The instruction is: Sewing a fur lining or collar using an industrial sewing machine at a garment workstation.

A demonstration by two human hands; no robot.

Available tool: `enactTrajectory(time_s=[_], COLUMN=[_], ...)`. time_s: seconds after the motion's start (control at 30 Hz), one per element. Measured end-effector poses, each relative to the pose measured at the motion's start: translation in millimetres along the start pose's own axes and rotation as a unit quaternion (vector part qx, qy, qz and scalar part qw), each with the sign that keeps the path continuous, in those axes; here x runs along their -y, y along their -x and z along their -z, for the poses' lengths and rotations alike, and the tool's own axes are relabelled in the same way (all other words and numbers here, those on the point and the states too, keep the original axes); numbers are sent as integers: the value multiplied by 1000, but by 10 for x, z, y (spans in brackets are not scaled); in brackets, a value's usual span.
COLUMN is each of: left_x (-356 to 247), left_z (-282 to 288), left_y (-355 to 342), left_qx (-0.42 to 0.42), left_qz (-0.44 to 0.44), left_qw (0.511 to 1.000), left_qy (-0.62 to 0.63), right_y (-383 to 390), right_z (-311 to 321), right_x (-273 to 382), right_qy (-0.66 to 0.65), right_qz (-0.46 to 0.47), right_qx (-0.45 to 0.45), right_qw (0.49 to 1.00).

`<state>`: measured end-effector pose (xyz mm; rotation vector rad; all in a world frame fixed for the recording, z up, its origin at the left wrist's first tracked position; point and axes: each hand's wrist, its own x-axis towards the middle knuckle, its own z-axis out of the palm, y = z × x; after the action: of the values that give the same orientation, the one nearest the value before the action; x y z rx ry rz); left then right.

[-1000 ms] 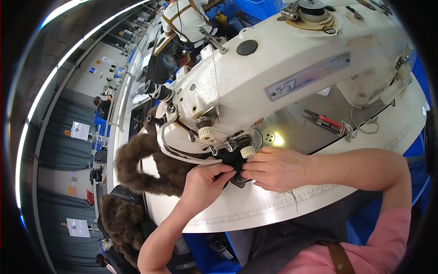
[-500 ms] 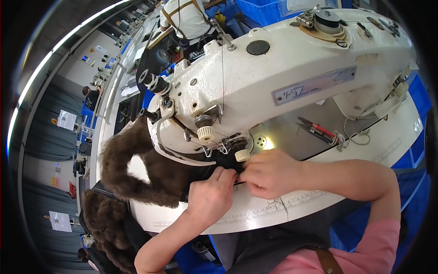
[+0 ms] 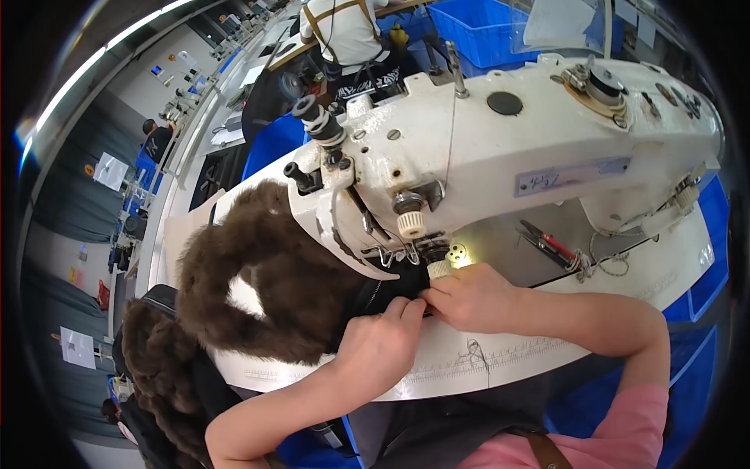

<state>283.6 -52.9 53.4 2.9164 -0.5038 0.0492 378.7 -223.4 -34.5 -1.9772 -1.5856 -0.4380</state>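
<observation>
Head view, left hand: the left hand (image 3: 379, 352) has its fingers bent and drawn together, the tips nipping the near edge of the black cloth (image 3: 383, 295); its thumb is hidden.
Right hand: the right hand (image 3: 473, 301) is curled nearly closed, its fingertips meeting the left's at that same edge (the exact grip is masked by the knuckles).
Black cloth: it lies in front of the sewing machine (image 3: 500, 148), partly under its head, and runs leftward to the brown fur (image 3: 312, 293).
Brown fur: it lies bunched on the white table (image 3: 437, 379), left of the hands, around a bright gap.
Handling: the cloth looks thin and limp, best pinched flat near its edge; the fur looks soft, bulky and fairly light, likely to drag, so support it from beneath.
Red-handled snips: the snips (image 3: 549, 247) lie beyond the right hand, beside a pale cord (image 3: 613, 264).
</observation>
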Motion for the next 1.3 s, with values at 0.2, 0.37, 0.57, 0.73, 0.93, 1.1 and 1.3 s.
enactTrajectory(time_s=[0.2,0.37,0.57,0.73,0.93,1.1,1.3], left_x=[-33,375,269,264,338,395,431], left_z=[667,440,6,63,494,465,337], left_y=[-271,-219,44,-51,-379,-313,-262], left_qx=[128,151,20,33,196,212,103], left_qz=[-263,-155,-121,-131,-190,-117,-123], left_qw=[940,973,968,966,943,966,987], left_qy=[-174,-79,-217,-221,-192,-85,-25], right_y=[-2,-9,-22,-28,-31,26,14], right_z=[173,218,151,172,181,259,274], right_x=[-75,-27,-75,-54,-28,-35,-2], right_qy=[-94,-77,-60,-55,-50,-47,-4], right_qz=[24,33,32,25,38,24,28], right_qx=[82,65,49,57,62,95,52], right_qw=[992,994,997,997,996,994,998])
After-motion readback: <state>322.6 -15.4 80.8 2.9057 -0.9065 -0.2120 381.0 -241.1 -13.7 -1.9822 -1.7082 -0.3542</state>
